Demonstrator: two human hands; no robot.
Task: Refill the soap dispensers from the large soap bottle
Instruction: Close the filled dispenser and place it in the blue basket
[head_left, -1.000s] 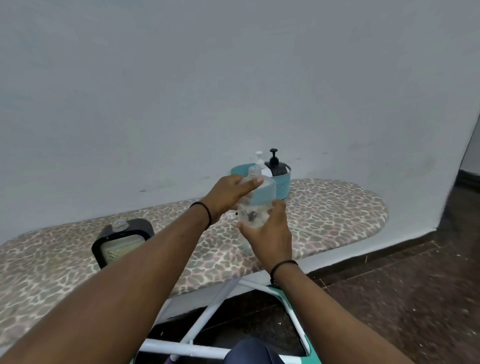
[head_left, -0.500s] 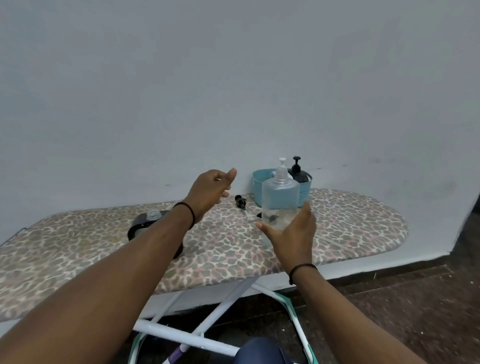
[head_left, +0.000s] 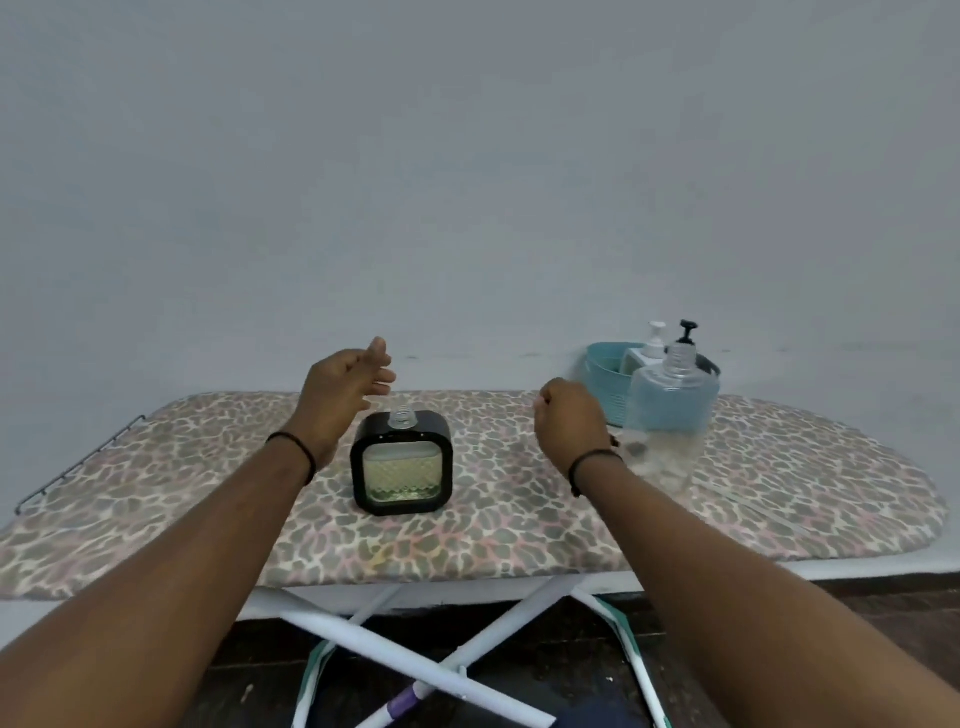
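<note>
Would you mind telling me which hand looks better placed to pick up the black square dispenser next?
Probably the left. The left hand hovers open just behind and beside the black square dispenser, which stands uncapped on the ironing board. The right hand is curled, empty, and nearer the clear bottle.

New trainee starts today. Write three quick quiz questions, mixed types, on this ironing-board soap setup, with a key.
1. True or false: the black square dispenser has its cap on.
2. The clear bottle stands: A) in the teal basket, B) on the ironing board, C) in a hand.
3. Which hand has curled fingers holding nothing?

Key: 1 false, its neck is open. 2 B. 3 the right hand; the left hand is open.
</note>
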